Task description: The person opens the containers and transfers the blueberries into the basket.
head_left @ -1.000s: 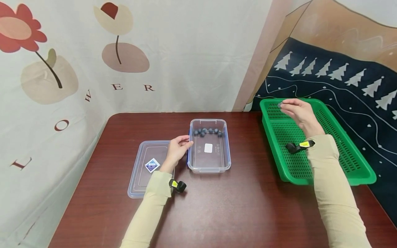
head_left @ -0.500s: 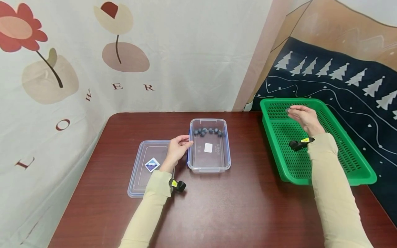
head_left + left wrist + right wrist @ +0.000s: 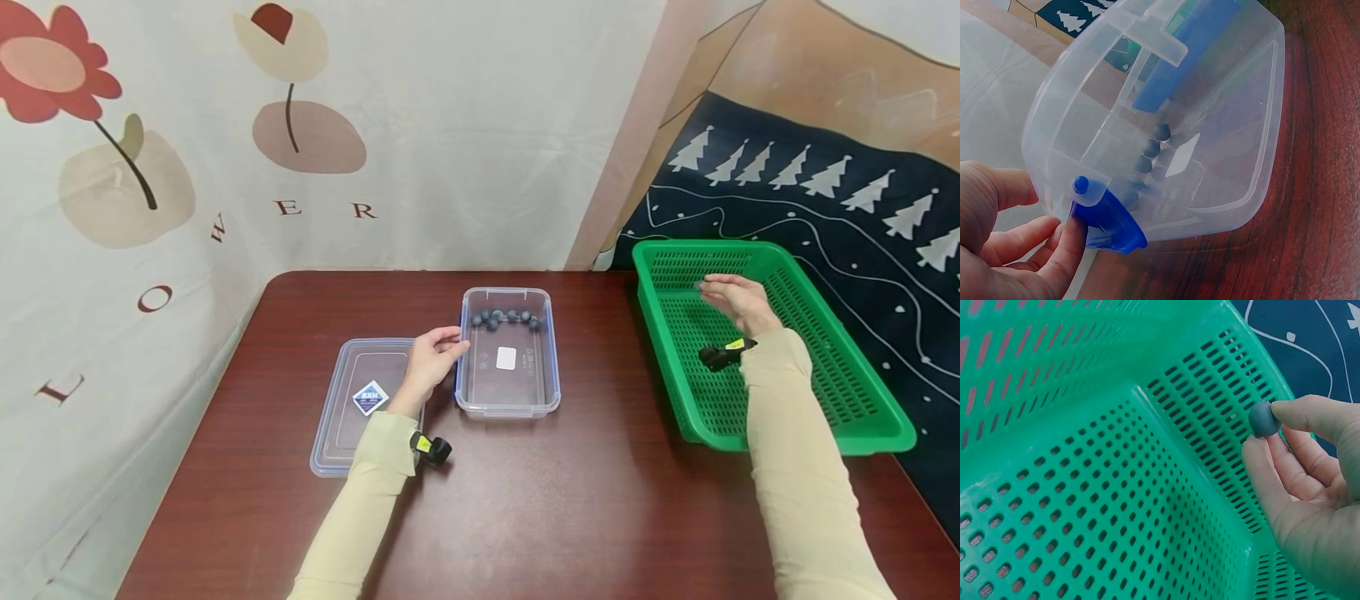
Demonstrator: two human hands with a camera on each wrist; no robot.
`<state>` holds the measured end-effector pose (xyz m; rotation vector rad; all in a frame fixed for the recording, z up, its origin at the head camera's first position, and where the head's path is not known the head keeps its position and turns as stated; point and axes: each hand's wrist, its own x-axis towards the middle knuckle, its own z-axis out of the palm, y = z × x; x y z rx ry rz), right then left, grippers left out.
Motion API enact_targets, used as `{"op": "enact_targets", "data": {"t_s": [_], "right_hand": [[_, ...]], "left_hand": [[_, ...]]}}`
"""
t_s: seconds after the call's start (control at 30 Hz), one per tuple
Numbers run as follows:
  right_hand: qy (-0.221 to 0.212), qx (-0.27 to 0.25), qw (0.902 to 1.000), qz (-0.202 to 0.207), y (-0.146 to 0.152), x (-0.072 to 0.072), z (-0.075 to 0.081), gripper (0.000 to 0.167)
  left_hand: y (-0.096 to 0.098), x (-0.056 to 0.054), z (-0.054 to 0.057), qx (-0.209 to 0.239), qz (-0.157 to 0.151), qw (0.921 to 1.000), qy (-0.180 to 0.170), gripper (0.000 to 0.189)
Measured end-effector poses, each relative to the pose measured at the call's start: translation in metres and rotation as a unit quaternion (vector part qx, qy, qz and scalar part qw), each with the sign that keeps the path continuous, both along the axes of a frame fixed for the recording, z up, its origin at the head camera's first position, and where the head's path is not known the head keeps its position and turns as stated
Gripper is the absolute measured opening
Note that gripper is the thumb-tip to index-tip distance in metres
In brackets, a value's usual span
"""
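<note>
Apparently placing, the right hand (image 3: 1316,515) pinches a blueberry (image 3: 1264,419), green basket (image 3: 1041,434) beneath (left hand (image 3: 429,365) lightly touching a blue latch (image 3: 1110,222)), likely needing gentle release next.

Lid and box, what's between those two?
The head view shows the left hand over a narrow strip of table between lid and box. The left wrist view shows it at the box's blue latch.

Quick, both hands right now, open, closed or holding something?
Left hand: touching the blue latch; whether it grips cannot be told.
Right hand: closed, pinching a blueberry between its fingers.
</note>
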<state>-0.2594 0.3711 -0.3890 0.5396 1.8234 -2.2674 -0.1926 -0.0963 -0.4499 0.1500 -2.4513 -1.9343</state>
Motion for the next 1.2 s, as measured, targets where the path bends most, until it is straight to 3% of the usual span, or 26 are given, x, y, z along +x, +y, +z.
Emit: {"op": "enact_targets", "data": {"t_s": [0.37,0.73,1.2], "right_hand": [[0.013,-0.001,0.9999,-0.012,-0.002,0.002,0.002,0.015],[0.112,-0.055,0.9922,-0.003,-0.026,-0.003,0.031,0.017],[0.173,-0.064,0.9820,0.041,-0.075,-0.008,0.058,0.016]], "left_hand": [[0.000,0.001,0.001,-0.005,0.001,1.0000,-0.008,0.032],[0.000,0.000,0.000,-0.011,0.004,0.9999,-0.008,0.032],[-0.001,0.001,0.001,-0.008,0.000,0.9999,-0.007,0.032]]}}
